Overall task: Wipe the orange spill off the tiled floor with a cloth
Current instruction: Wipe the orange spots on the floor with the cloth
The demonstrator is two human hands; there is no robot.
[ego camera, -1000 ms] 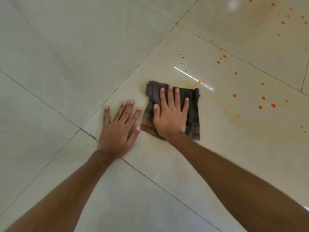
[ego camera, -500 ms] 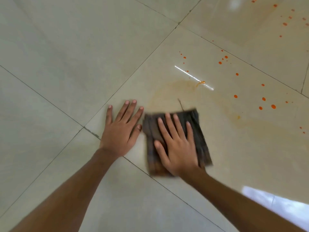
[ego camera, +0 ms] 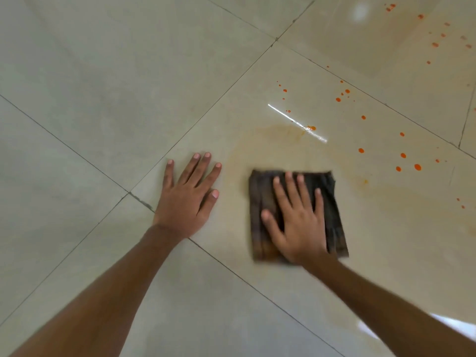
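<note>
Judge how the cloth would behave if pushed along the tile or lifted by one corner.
The cloth probably slides easily: the tile is glossy and smeared. Lifted, it would likely droop, since it lies thin and flat under the right hand. Its orange-stained edge suggests dampness.

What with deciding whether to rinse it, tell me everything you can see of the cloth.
The cloth is dark grey-brown fabric with faint stripes, folded to a rough square, with an orange-brown tinge along its near edge. It lies flat on the tiled floor, its edges blurred. The right hand presses on it with straight, spread fingers, covering its middle. It sits just short of the faint orange smear; the left hand lies flat on the tile beside it, apart.
</note>
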